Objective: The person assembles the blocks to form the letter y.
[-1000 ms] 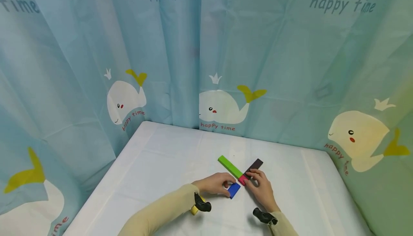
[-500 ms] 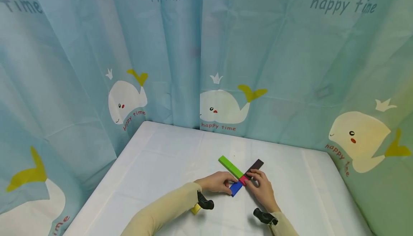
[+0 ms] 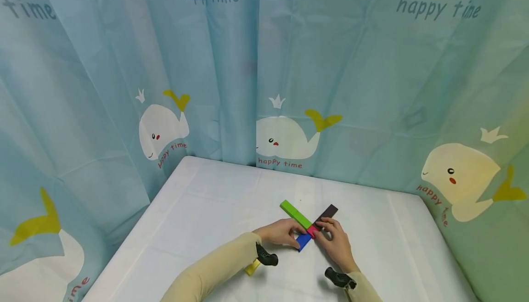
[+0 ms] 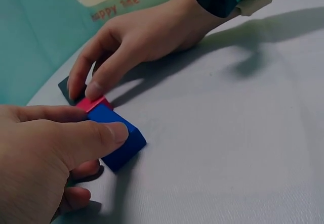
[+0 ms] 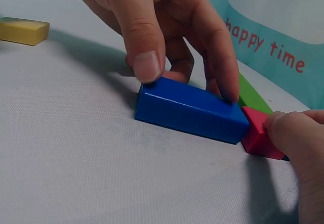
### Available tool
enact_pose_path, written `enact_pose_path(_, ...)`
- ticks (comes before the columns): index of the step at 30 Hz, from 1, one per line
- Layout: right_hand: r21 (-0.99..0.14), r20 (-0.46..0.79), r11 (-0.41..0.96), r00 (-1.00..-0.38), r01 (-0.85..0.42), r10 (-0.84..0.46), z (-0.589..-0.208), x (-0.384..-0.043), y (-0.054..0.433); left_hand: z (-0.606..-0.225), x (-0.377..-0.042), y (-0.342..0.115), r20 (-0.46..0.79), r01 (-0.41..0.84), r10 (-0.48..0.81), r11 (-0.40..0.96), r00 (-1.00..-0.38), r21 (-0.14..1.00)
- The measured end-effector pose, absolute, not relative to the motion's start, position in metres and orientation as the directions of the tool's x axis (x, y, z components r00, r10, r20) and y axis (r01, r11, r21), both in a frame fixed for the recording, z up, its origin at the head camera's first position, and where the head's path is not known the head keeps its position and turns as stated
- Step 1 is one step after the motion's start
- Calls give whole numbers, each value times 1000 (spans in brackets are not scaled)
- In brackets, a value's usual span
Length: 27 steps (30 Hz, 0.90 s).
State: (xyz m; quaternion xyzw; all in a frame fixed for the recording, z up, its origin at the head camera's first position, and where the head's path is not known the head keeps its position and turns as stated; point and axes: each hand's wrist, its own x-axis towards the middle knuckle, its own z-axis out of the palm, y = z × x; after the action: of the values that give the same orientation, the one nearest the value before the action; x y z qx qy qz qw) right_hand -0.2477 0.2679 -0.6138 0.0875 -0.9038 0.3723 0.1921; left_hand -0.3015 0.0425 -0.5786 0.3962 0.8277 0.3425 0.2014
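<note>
My left hand (image 3: 282,232) pinches a glossy blue block (image 5: 190,110), its thumb near one end and its index finger toward the other. The blue block's far end lies right at a small red block (image 5: 259,138). My right hand (image 3: 336,242) holds the red block, with its thumb on it and its fingers over by a black bar (image 3: 328,214). From the red block a green bar (image 3: 294,213) runs off to the back left, and the black bar runs to the back right. Together the pieces form an X-like shape, partly covered by the fingers.
A yellow block (image 3: 250,269) lies on the white table (image 3: 223,192), partly under the left forearm in the head view. Behind the table hangs a blue-green curtain (image 3: 231,63) printed with whales. Dark wrist devices sit on both wrists.
My left hand has slid the blue block up and right, closing the gap to the red block. My right hand has stayed in place.
</note>
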Motion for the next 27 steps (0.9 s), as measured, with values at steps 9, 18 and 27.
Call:
enact_pose_path(9, -630, 432, 713, -902, -307, -7, -615, -248, 267, -578, -301, 48, -51, 561, 788, 480, -614, 675)
enact_pose_path(18, -626, 439, 714, -899, -314, -10, -614, -248, 267, -573, -298, 47, -50, 570, 784, 492, -619, 659)
enact_pose_path(27, -629, 440, 709, -898, -318, -12, -613, -248, 267, -573, -299, 47, -29, 578, 790, 473, -612, 665)
